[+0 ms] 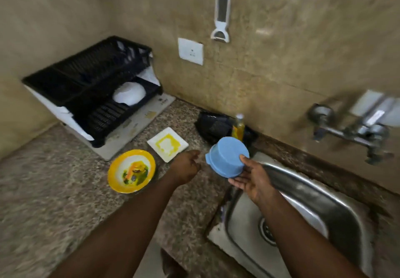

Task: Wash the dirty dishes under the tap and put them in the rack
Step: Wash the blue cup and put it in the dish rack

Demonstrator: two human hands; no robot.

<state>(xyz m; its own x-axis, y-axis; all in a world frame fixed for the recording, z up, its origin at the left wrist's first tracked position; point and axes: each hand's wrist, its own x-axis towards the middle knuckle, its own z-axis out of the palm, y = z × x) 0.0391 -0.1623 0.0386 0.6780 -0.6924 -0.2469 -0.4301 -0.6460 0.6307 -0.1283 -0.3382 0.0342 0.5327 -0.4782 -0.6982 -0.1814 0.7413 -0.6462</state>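
My right hand [252, 179] holds a blue bowl [226, 156] upside down, thumb over its base and fingers under its rim, above the sink's left edge. My left hand [187, 166] hovers just left of the bowl with loosely curled fingers, holding nothing. A yellow-rimmed round plate [131, 171] smeared with food lies on the counter. A white square plate [167, 144] with yellow stains lies behind it. The black dish rack [91, 87] at the back left holds a white bowl [129, 93] upside down. The tap [355, 134] juts from the wall on the right.
The steel sink [303, 208] fills the lower right, drain visible. A bottle of yellow liquid [238, 128] and a black bag [216, 126] stand against the wall behind the blue bowl. A peeler [221, 11] and a socket [190, 50] are on the wall. Speckled granite counter [54, 191] stretches left.
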